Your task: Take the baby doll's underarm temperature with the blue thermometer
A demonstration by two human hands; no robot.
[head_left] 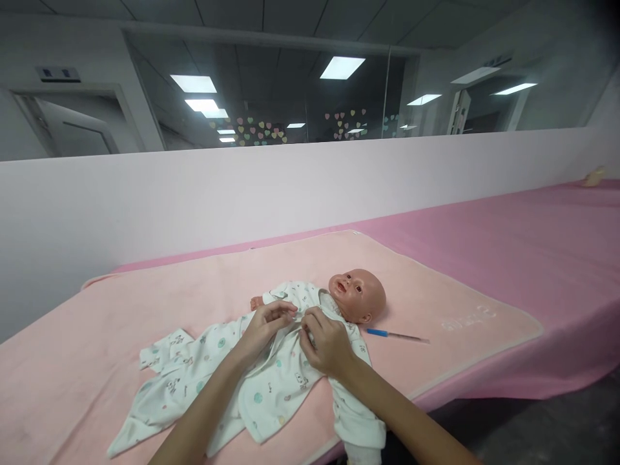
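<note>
A baby doll (361,294) lies on its back, its bald head toward the right. It wears a white patterned baby shirt (271,397), whose front flap hangs loose toward me. Over the doll's chest, my left hand (265,328) has its fingers bent together at the cloth. Close beside it, my right hand (325,339) is curled in a pinch on the shirt front. The fingertips hide exactly what bit of fabric is between them. White patterned baby trousers (181,365) stretch out to the left. One shirt sleeve (356,413) drapes down over the near edge.
Right of the doll's head lies a thin pen-like stick with a blue end (397,335). Underneath everything is a peach blanket (465,349) on a pink table cover (523,258). A low white wall (242,194) with glass above runs along the back.
</note>
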